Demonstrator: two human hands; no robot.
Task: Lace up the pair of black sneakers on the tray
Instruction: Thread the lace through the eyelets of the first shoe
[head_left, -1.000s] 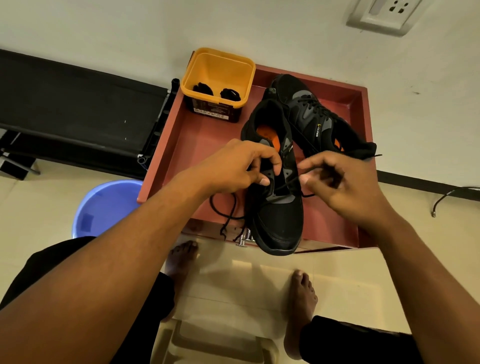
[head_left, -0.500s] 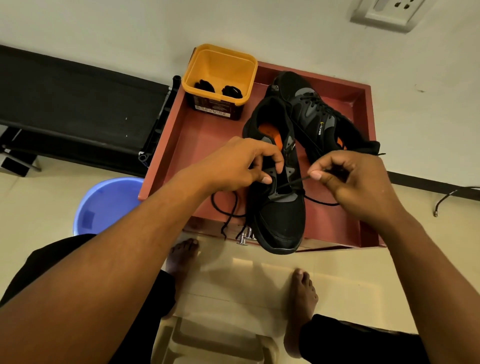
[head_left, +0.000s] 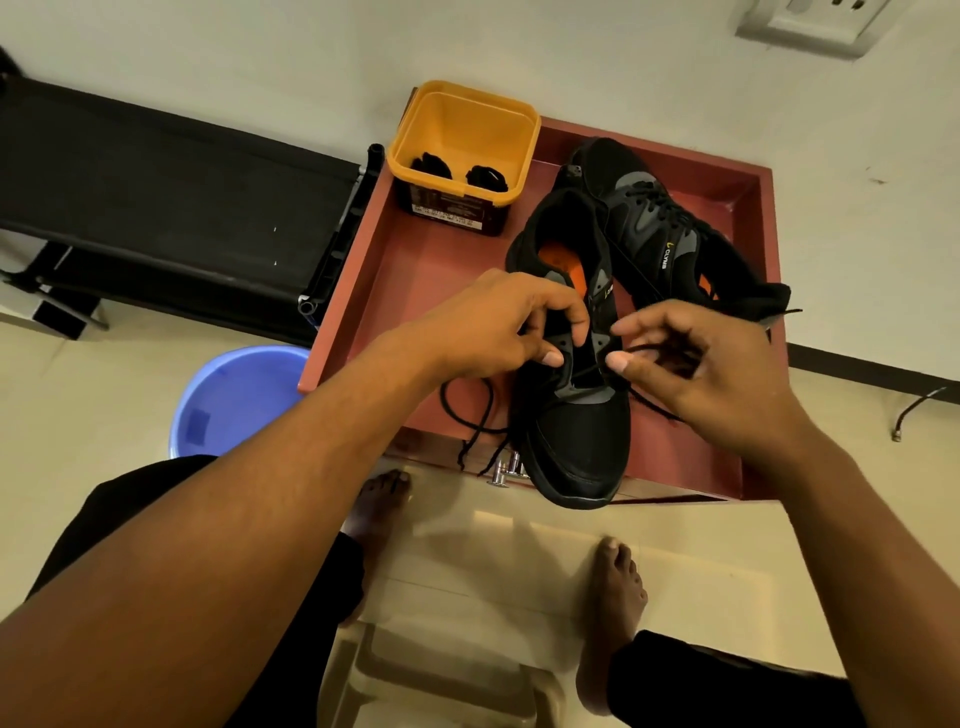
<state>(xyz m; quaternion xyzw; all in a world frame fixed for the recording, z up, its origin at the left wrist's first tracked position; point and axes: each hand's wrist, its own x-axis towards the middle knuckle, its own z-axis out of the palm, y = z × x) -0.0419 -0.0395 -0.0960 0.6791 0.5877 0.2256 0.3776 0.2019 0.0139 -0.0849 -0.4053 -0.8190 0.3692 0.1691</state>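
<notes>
Left hand (head_left: 498, 332) grips the eyelet flap of the near sneaker (head_left: 576, 426), which sits on the tray (head_left: 395, 280) with its toe overhanging the front edge. Right hand (head_left: 717, 369) pinches the lace (head_left: 647, 349). Best to hold the flap steady, feed the tip straight and even out the slack. Around: blue basin (head_left: 234, 400), yellow tub (head_left: 462, 135), laced second sneaker (head_left: 660, 234) crowding behind. Dangling slack at left may snag.

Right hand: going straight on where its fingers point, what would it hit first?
Probably the grey eyelet flap of the near black sneaker, just beyond the right hand, which holds a black lace; depth is unclear.
</notes>
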